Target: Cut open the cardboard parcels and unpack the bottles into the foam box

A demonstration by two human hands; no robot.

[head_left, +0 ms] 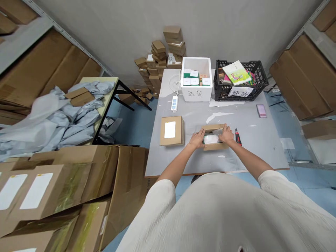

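On a grey-covered table (168,161), from left: a closed, labelled cardboard box (178,131); the left hand (197,138), fingers part-curled at the left end of an open carton (216,147) with plastic-wrapped contents (210,138); the right hand (227,135), part-curled at its right end; a red-and-black box cutter (238,137) just beside it. How firmly either hand grips cannot be told. The step seems to be handling the open carton; the next move calls for keeping its flaps (214,127) apart
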